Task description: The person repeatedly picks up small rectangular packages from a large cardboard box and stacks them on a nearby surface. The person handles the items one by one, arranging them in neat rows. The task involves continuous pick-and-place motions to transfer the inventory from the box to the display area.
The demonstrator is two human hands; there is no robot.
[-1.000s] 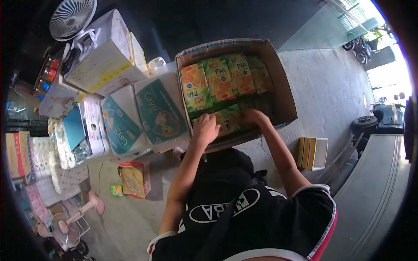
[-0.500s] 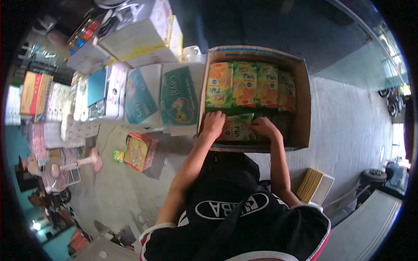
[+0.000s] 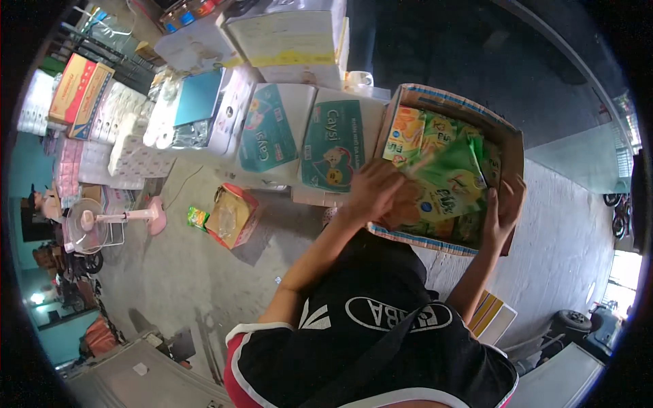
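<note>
My left hand (image 3: 376, 185) is closed on the left end of a green-and-orange snack packet (image 3: 443, 195), lifted out of line and tilted inside the open cardboard box (image 3: 513, 147). My right hand (image 3: 500, 204) grips the same packet at its right end. A row of similar packets (image 3: 403, 126) lies in the back of the box, partly covered by the lifted one. Just left of the box are two teal-and-white wrapped packs (image 3: 326, 143).
White boxes (image 3: 279, 41) stand behind the packs, with stacked paper rolls (image 3: 126, 132) at left. On the floor lie a red-rimmed carton (image 3: 238, 224) and small green packet (image 3: 197, 217). A pink fan (image 3: 95, 221) is at left, a yellow-striped box (image 3: 491, 313) at lower right.
Both hands have raised and tilted a packet from the box's front part over the back row. The view has swung, so the box appears farther right.
</note>
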